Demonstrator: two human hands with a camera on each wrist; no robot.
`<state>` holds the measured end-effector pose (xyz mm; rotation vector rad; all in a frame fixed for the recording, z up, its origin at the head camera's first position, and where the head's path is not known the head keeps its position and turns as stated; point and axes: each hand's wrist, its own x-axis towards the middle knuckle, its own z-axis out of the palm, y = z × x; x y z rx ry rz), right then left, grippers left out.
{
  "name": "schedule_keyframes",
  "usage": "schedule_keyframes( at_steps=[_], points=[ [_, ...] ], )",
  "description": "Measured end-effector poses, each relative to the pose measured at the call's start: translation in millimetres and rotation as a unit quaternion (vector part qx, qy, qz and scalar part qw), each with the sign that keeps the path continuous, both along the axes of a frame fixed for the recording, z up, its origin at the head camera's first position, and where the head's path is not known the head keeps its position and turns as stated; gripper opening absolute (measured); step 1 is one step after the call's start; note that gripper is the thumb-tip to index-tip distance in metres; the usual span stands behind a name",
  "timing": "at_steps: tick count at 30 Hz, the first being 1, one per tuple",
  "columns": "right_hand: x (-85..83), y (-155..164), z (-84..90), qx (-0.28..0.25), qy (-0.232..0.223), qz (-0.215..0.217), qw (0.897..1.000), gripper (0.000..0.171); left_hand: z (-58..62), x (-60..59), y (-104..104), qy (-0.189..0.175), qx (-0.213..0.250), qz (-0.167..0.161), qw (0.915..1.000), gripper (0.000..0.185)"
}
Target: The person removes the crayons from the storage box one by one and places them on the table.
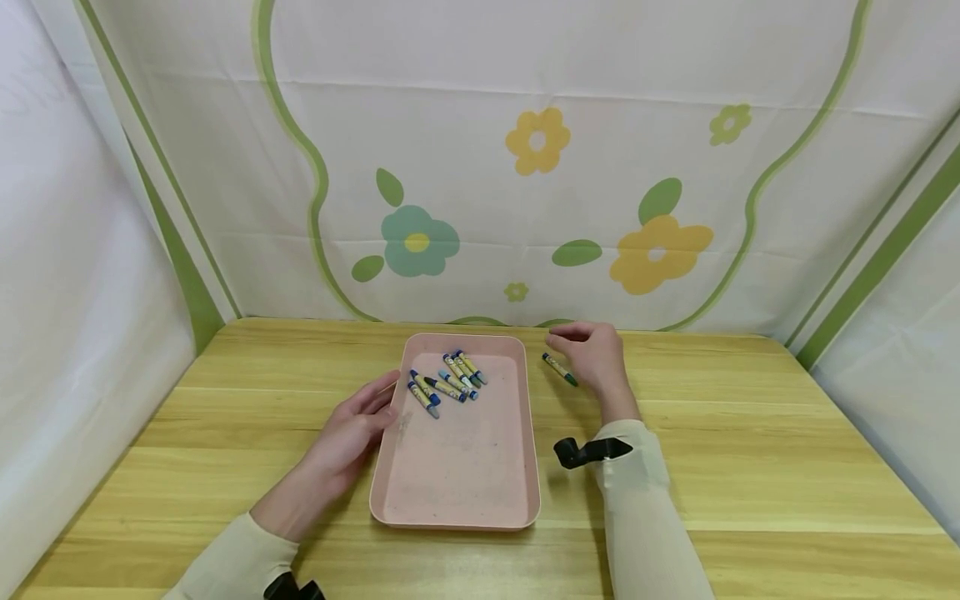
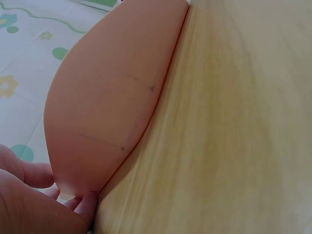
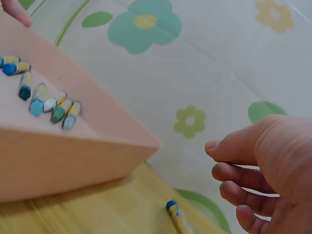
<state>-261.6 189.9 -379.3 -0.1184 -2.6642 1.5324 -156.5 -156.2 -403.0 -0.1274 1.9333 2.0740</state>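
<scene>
A shallow pink tray [image 1: 459, 467] lies on the wooden table, with several crayons [image 1: 446, 387] in yellow-and-blue wrappers spread over its far half. At the tray's left side, my left hand [image 1: 352, 433] holds the wall, its fingertips and thumb right at the rim. In the left wrist view, the fingers [image 2: 87, 207] meet the tray's outer wall low down near the table. To the right of the tray lies a single green crayon [image 1: 560, 370]. My right hand [image 1: 597, 358] is beside this crayon, its fingers loosely bent and nothing between them in the right wrist view.
Behind the table [image 1: 750, 467] hangs a white cloth [image 1: 465, 108] printed with flowers and leaves. Similar pale cloth panels [image 1: 82, 250] close off both sides. A black strap mount [image 1: 592, 451] sits on the right sleeve.
</scene>
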Motion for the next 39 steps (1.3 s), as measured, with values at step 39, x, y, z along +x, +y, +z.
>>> schedule_keyframes(
  at_steps=[39],
  points=[
    [11.8, -76.6, 25.8, -0.016, 0.054, 0.072, 0.996, 0.024, 1.9, -1.6, -1.2, -0.008, -0.01, 0.012, 0.9998, 0.064]
  ],
)
